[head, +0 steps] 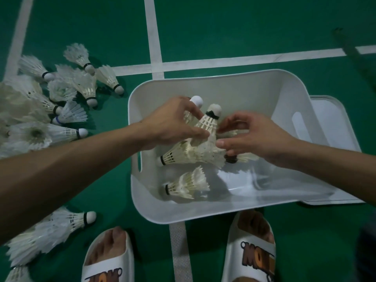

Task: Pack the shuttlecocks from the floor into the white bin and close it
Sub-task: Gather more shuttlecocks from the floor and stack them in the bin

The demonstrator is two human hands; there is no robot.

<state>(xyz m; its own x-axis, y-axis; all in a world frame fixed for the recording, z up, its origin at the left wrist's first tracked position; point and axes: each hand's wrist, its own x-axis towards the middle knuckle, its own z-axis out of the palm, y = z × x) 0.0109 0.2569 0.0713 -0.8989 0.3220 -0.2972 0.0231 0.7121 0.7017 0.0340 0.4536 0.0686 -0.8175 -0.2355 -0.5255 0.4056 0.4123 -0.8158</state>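
Left hand [173,121]: I reach into the bin with it, thumb and fingers pinched on the feather skirt of an upright shuttlecock [208,126], cork end up.
Second shuttlecock [196,101]: its white cork pokes up behind my left fingertips; I cannot tell if I hold it too.
Right hand [254,137]: fingers bent, thumb tip against the same feather skirt from the other side; I cannot tell whether it is grasping anything.
Under my right hand: a shuttlecock with a dark cork [231,158] lies on the bin bottom, partly covered by my palm.
Others in the bin: one lies on its side [179,155] below my left hand, one more [188,184] lies nearer me, both with corks pointing left.
White bin [234,88]: open, on the green floor [244,27] in front of my feet.
Lid [343,129]: off, flat on the floor at the bin's right side, its edge tucked behind the bin wall.
Shuttlecocks on the floor [67,94]: a loose pile left of the bin, with a smaller cluster [61,224] under my left forearm.
Sandals [252,251]: white, on my feet, just near the bin's front edge.
Court lines [154,37]: white, crossing behind the bin.
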